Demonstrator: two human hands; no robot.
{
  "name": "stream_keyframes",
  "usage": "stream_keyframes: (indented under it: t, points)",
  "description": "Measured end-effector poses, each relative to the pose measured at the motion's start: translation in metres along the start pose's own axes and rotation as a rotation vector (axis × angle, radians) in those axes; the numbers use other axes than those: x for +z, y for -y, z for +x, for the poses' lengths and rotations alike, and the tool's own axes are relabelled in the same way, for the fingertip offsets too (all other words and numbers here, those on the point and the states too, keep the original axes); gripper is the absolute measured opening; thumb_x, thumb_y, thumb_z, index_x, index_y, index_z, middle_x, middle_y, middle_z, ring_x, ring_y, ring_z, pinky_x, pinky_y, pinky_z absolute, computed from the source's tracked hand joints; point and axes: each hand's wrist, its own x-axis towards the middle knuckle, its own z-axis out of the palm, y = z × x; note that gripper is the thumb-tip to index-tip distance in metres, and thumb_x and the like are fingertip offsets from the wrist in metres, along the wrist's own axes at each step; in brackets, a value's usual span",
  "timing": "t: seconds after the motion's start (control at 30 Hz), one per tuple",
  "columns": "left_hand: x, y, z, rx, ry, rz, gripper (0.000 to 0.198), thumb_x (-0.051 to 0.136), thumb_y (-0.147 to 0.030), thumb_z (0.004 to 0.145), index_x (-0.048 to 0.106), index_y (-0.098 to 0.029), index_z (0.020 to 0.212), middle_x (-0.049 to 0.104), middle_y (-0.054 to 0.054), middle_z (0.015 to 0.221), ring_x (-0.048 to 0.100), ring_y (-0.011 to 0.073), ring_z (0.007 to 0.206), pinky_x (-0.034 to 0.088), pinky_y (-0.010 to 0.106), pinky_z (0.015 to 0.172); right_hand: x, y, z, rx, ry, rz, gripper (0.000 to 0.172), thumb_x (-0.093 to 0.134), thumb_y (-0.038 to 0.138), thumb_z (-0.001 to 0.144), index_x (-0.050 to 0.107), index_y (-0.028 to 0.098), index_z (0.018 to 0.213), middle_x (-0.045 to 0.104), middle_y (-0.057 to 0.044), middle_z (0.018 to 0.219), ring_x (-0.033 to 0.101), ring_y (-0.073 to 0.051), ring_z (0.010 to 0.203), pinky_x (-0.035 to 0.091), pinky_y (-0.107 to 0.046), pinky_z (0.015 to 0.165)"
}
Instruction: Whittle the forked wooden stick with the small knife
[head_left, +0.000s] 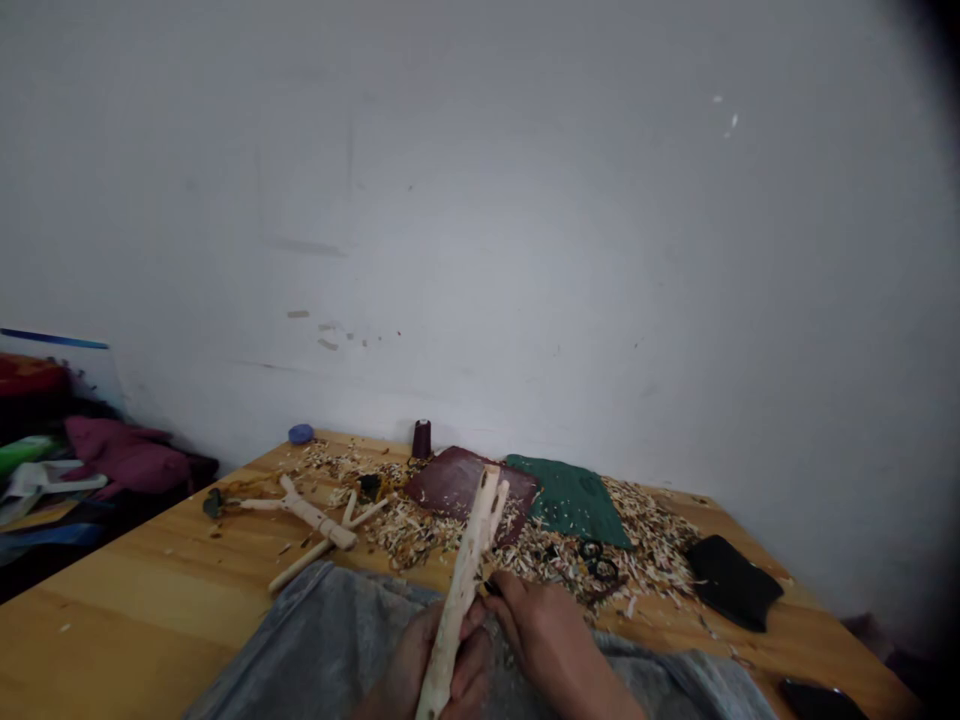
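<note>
Head view: a long pale peeled wooden stick (459,585) is held slanting toward 12 o'clock, over a grey cloth (322,640) spread across the lap.
Left hand (427,668): closed around the stick's lower part, by which it is steadied.
Right hand (547,640): curled beside the stick; a small dark object (491,588) is pinched at its fingertips, though the grip cannot be told exactly.
Rest: pale wood shavings (637,545) are strewn over a honey-coloured wooden table (112,600), with a flat maroon sheet (457,480) at 12 o'clock, a flat green sheet (570,500) and black-handled scissors (600,565) at 1 o'clock, and a black fabric pouch (731,582) at 2 o'clock.

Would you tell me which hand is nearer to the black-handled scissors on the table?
The right hand is nearer, below and left of the scissors; the left hand sits farther left, on the peeled stick.
</note>
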Motion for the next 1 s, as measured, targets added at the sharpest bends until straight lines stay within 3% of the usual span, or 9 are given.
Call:
stream_keyframes:
  t: [0.3,0.5,0.87,1.0]
  points:
    - [0.004,-0.011,-0.002,0.070,0.048,-0.056,0.011,0.047,-0.025,0.074,0.047,-0.021,0.064,0.049,-0.005,0.039,0.039,0.0068,0.025,0.028,0.013,0.030,0.000,0.001,0.001,0.095,-0.029,-0.029,0.018,0.039,0.025,0.093,0.056,0.020,0.098,0.069,-0.005,0.081,0.065,-0.019,0.072,0.032,-0.024,0.056]
    - [-0.004,-0.010,0.001,0.062,0.126,-0.053,0.011,0.050,-0.026,0.077,0.051,-0.022,0.067,0.050,-0.005,0.041,0.037,0.0083,0.024,0.036,0.017,0.026,0.005,-0.002,0.001,0.094,-0.047,-0.047,0.018,0.040,0.027,0.094,0.056,0.021,0.097,0.069,-0.003,0.077,0.065,-0.019,0.069,0.031,-0.024,0.055]
    - [-0.014,-0.011,-0.001,-0.032,0.195,-0.088,0.010,0.050,-0.027,0.079,0.052,-0.021,0.071,0.050,-0.005,0.042,0.034,0.0083,0.023,0.037,0.019,0.024,0.009,-0.007,0.003,0.073,-0.085,-0.086,0.013,0.042,0.026,0.094,0.054,0.023,0.093,0.068,-0.001,0.080,0.063,-0.016,0.069,0.029,-0.023,0.055]
    - [-0.019,-0.010,-0.001,-0.069,0.168,-0.055,0.009,0.051,-0.029,0.079,0.050,-0.022,0.073,0.049,-0.005,0.043,0.035,0.0087,0.024,0.039,0.019,0.026,0.010,-0.009,0.003,0.075,-0.064,-0.077,0.015,0.040,0.027,0.094,0.054,0.023,0.094,0.068,-0.001,0.079,0.063,-0.016,0.068,0.029,-0.023,0.055]
